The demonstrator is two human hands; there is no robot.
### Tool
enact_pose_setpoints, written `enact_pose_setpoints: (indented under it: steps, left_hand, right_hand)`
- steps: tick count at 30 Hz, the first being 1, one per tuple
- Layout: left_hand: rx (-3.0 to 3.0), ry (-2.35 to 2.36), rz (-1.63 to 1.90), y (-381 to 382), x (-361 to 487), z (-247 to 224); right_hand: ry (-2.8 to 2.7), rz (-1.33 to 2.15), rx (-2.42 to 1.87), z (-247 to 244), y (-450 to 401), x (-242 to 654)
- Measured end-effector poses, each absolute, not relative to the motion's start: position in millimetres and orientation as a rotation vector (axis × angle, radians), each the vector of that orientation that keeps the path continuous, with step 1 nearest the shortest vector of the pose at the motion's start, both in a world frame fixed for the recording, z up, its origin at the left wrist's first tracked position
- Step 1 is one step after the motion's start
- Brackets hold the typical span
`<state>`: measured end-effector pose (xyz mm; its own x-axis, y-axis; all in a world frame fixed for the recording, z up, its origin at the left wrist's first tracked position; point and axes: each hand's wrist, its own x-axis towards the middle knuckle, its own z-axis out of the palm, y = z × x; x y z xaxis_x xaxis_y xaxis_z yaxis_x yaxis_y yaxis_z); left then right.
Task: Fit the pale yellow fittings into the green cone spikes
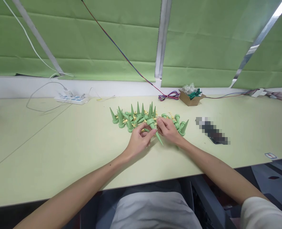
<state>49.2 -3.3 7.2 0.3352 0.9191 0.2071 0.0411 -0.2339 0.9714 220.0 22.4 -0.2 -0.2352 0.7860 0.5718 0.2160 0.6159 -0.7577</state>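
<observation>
My left hand [139, 140] is closed on a green plant watering spike [159, 138], tilted with its point down toward me and its wide capped end up. Right beside that capped end, my right hand [169, 129] is closed in a pinch; whatever lies between its fingertips is too small and hidden to name. Behind both hands is a pile of similar green spikes [121, 120], several standing point up and others lying down. Small yellow valve-like pieces [125, 121] are scattered among them. More green spikes [184, 128] lie beyond my right hand.
A small cardboard box [191, 100] with clear plastic and green material stands at the back, by a coiled red-blue cable [169, 96]. A white power strip [73, 99] sits at the back left. A blurred dark object [212, 131] lies right on the table [60, 152].
</observation>
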Motion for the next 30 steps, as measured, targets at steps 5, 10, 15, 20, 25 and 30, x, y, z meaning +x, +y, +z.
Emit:
enact_pose_setpoints:
  steps: [5, 10, 15, 20, 25, 30]
  left_hand:
    - [1.635, 0.949, 1.153, -4.2, 51.7, 5.0]
    - [1.680, 0.981, 1.208, -4.0, 52.6, 2.2]
    - [1.671, 0.981, 1.214, -4.8, 53.6, 1.6]
    - [1.577, 0.932, 1.252, -6.9, 53.8, 5.0]
    - [1.448, 0.872, 1.185, -7.3, 54.2, 9.8]
    - [1.288, 0.825, 1.144, -3.2, 54.0, 7.8]
  right_hand:
    - [-1.734, 0.701, -0.831, -0.7, 23.1, 219.8]
    - [-1.743, 0.651, -0.863, 0.6, 22.4, 218.9]
    - [-1.717, 0.584, -0.864, 2.2, 21.1, 217.0]
    - [-1.650, 0.555, -0.888, 3.0, 20.7, 216.8]
    - [-1.651, 0.611, -0.862, 1.9, 21.1, 216.8]
    - [-1.735, 0.658, -0.801, 1.5, 19.5, 219.0]
